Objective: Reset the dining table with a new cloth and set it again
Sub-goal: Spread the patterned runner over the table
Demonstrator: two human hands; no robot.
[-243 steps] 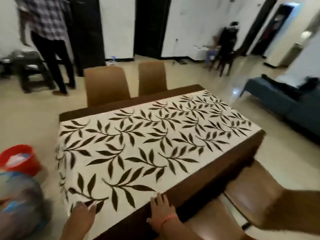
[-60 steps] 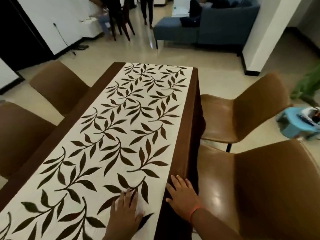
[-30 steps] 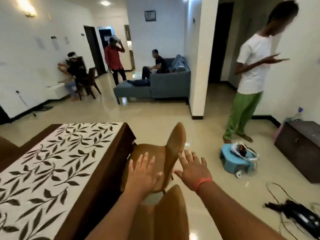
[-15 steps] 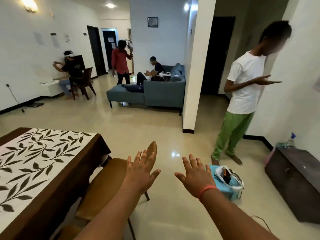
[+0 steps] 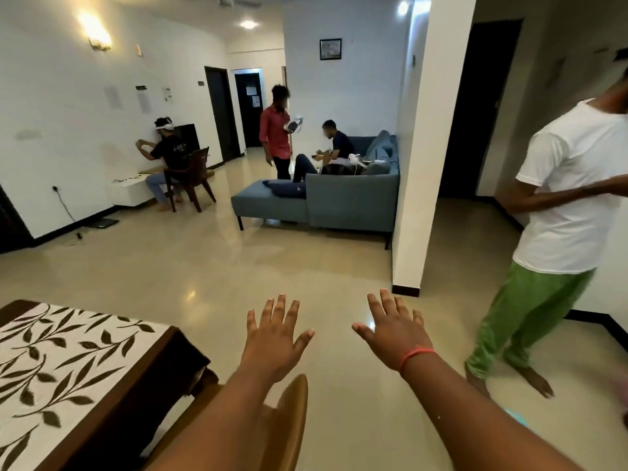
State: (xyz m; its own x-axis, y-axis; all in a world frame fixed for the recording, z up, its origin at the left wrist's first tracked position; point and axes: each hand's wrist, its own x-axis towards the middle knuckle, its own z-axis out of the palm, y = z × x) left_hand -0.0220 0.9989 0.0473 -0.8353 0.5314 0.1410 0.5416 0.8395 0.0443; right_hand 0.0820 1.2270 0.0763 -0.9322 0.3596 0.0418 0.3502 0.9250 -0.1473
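The dining table (image 5: 142, 375) stands at the lower left, covered by a dark brown cloth with a white leaf-patterned cloth (image 5: 57, 365) laid on top. Nothing else lies on the part of it that shows. My left hand (image 5: 273, 338) is raised in the air to the right of the table with its fingers spread, holding nothing. My right hand (image 5: 396, 331), with a red band at the wrist, is raised beside it, fingers spread and empty too. Both hands are away from the table.
A tan chair (image 5: 289, 426) sits by the table's right side, below my left arm. A person in green trousers (image 5: 530, 317) stands close on the right. A white pillar (image 5: 424, 147), a blue sofa (image 5: 339, 198) and other people are farther back across the shiny floor.
My hands have lifted off the cloth and now hover in the air. The view has turned right and up, away from the table, and the standing person has slid toward the right edge.
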